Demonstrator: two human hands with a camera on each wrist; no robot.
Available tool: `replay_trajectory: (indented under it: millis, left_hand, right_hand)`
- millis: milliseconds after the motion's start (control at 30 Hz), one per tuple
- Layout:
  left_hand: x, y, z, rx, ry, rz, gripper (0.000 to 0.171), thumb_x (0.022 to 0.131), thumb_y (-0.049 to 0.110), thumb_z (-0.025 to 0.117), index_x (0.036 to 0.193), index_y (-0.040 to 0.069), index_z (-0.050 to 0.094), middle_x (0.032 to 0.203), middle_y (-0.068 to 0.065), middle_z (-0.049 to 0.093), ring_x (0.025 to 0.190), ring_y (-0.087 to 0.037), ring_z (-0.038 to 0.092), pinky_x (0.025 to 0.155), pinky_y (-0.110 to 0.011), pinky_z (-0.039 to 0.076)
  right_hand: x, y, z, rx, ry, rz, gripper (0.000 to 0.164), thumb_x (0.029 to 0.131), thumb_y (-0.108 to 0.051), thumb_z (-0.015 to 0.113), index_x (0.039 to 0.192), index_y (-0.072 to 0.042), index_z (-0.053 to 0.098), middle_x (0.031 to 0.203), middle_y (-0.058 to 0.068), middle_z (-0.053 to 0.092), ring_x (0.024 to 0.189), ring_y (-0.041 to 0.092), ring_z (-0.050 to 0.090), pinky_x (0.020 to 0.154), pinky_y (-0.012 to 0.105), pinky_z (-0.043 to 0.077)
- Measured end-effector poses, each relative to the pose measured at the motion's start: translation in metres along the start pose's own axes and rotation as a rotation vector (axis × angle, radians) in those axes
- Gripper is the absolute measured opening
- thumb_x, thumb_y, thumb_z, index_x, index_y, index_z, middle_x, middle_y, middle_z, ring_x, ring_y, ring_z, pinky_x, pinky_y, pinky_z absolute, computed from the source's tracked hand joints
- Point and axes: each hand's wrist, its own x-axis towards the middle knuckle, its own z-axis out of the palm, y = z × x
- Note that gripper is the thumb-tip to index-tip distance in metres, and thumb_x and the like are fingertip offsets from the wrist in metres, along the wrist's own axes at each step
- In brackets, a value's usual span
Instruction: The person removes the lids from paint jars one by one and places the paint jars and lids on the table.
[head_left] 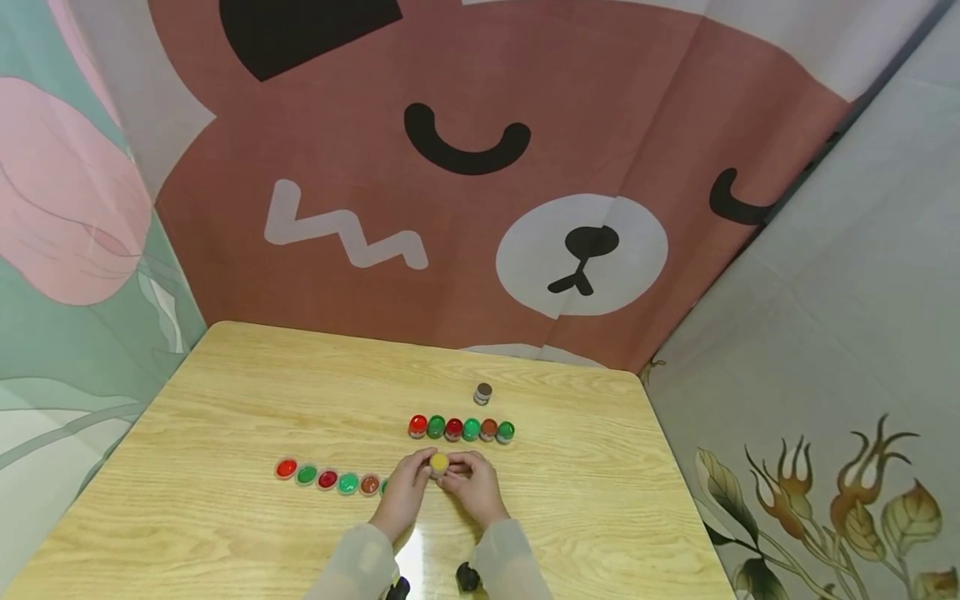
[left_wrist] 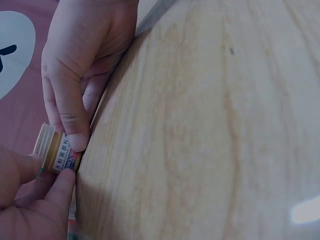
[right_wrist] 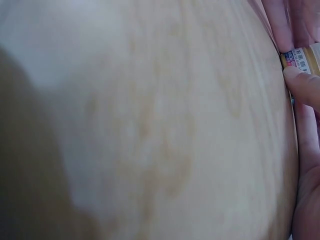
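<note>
Between both hands, just in front of the row of jars, is a small paint jar [head_left: 438, 462] with a yellow top. In the left wrist view the same jar [left_wrist: 61, 155] shows a ridged pale lid, a yellow band and a printed label. My left hand [head_left: 405, 492] pinches it from the left with thumb and fingers. From the other side my right hand [head_left: 474, 490] grips it with its fingertips. The right wrist view catches only the jar's labelled side [right_wrist: 300, 60] at its right edge, partly behind a thumb.
Red, green and brown jars [head_left: 453, 430] stand in a line behind the hands. A dark-topped jar [head_left: 483, 393] stands farther back. To the left lies a row of flat coloured rounds with pale rims [head_left: 327, 480], its right end hidden by the left hand. Patterned cloths surround the wooden table [head_left: 225, 400].
</note>
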Motion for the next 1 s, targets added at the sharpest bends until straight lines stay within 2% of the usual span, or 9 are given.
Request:
replay_trajectory:
  millis: [233, 400, 500, 633, 733, 900, 1000]
  left_hand:
    - [0.000, 0.002, -0.001, -0.049, -0.011, -0.016, 0.031, 0.102, -0.001, 0.054, 0.132, -0.005, 0.057, 0.128, -0.027, 0.059, 0.119, -0.043, 0.059, 0.101, -0.055, 0.050]
    - [0.000, 0.001, 0.000, -0.092, 0.000, -0.021, 0.025, 0.101, -0.001, 0.057, 0.126, -0.005, 0.056, 0.127, -0.028, 0.061, 0.120, -0.043, 0.060, 0.102, -0.054, 0.050]
    - [0.000, 0.000, 0.001, -0.102, 0.007, -0.030, 0.024, 0.100, 0.000, 0.058, 0.123, -0.005, 0.055, 0.125, -0.028, 0.062, 0.120, -0.044, 0.060, 0.102, -0.054, 0.050]
    - [0.002, -0.002, 0.001, -0.097, 0.001, -0.040, 0.027, 0.101, 0.001, 0.059, 0.127, -0.005, 0.054, 0.126, -0.027, 0.061, 0.120, -0.044, 0.059, 0.102, -0.053, 0.050]
    - [0.004, -0.002, 0.001, -0.027, -0.012, -0.016, 0.033, 0.101, 0.001, 0.058, 0.133, -0.003, 0.054, 0.125, -0.024, 0.060, 0.119, -0.042, 0.060, 0.100, -0.052, 0.051]
    - [0.005, 0.000, 0.001, 0.074, -0.015, 0.009, 0.035, 0.101, 0.002, 0.058, 0.136, -0.003, 0.056, 0.123, -0.023, 0.060, 0.116, -0.041, 0.060, 0.100, -0.055, 0.050]
    - [0.005, 0.002, 0.002, 0.067, -0.010, -0.011, 0.035, 0.101, 0.002, 0.058, 0.136, -0.004, 0.056, 0.124, -0.023, 0.059, 0.117, -0.041, 0.059, 0.101, -0.054, 0.050]
  right_hand:
    - [0.000, -0.002, 0.001, -0.010, 0.005, 0.019, 0.028, 0.083, 0.005, 0.080, 0.109, 0.000, 0.072, 0.110, 0.008, 0.064, 0.097, 0.020, 0.063, 0.079, 0.018, 0.057]
    - [-0.010, -0.030, -0.002, 0.007, 0.000, 0.004, 0.026, 0.083, 0.009, 0.077, 0.108, 0.005, 0.071, 0.108, 0.011, 0.064, 0.097, 0.025, 0.063, 0.080, 0.019, 0.057]
    - [-0.014, -0.039, -0.004, 0.016, -0.004, -0.006, 0.025, 0.083, 0.009, 0.077, 0.108, 0.006, 0.071, 0.108, 0.012, 0.064, 0.097, 0.026, 0.063, 0.080, 0.018, 0.057]
    - [-0.013, -0.036, -0.003, 0.006, -0.008, 0.000, 0.025, 0.084, 0.008, 0.077, 0.108, 0.006, 0.071, 0.108, 0.013, 0.064, 0.098, 0.028, 0.064, 0.079, 0.019, 0.057]
    - [-0.008, -0.025, -0.002, -0.002, -0.003, 0.008, 0.025, 0.084, 0.008, 0.077, 0.108, 0.005, 0.072, 0.108, 0.013, 0.064, 0.098, 0.029, 0.064, 0.079, 0.019, 0.057]
    - [-0.001, -0.003, 0.001, -0.001, 0.013, 0.018, 0.026, 0.084, 0.003, 0.080, 0.108, 0.000, 0.073, 0.108, 0.008, 0.064, 0.096, 0.020, 0.064, 0.079, 0.018, 0.057]
    - [0.001, 0.001, 0.000, 0.002, 0.009, 0.013, 0.026, 0.083, 0.001, 0.082, 0.108, -0.002, 0.074, 0.107, 0.007, 0.064, 0.095, 0.017, 0.064, 0.079, 0.019, 0.057]
